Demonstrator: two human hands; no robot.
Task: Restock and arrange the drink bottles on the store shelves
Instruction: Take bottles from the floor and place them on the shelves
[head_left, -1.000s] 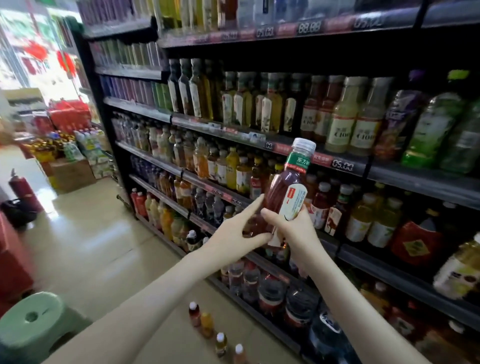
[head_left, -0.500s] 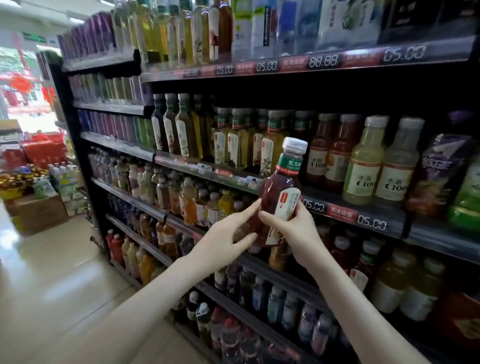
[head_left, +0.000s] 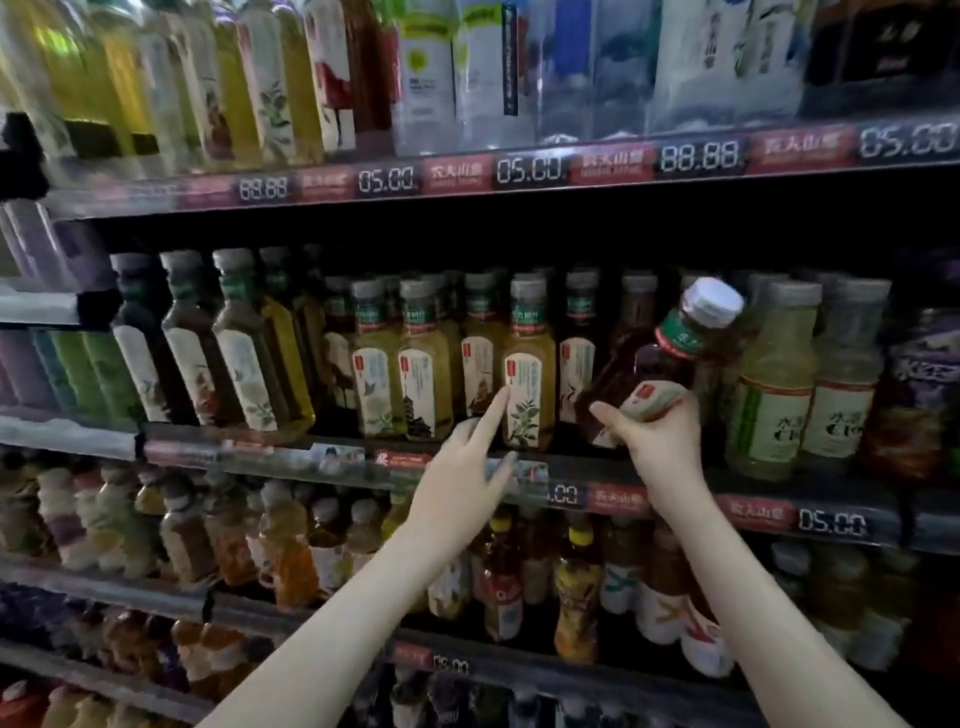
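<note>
Being held tilted at the mouth of the middle shelf: red-brown tea bottle, white cap leaning right, base seemingly not yet resting on the shelf. Being gripped low around the label by the right hand, fingers curled round the body. Reaching alongside with fingers spread and holding nothing: left hand, index fingertip touching or almost touching a yellow tea bottle; contact not clear.

Judged risks:
- Entering at this tilt, likely clipping the dark bottle just left or the pale green bottles just right, and toppling a tightly packed front row.
- Gripping so low on a smooth wrap, possibly slipping, with the liquid's weight sitting above the fingers.
- Nudging the yellow bottle while clearing room, possibly tipping it off the front edge.

Materials and shapes:
- Appearing as clear, smooth plastic with a ribbed screw cap, green neck band and glossy cream label.
- Showing square shoulders and narrow necks, so tending to rock.
- Shelf edge carrying red price strips.
</note>
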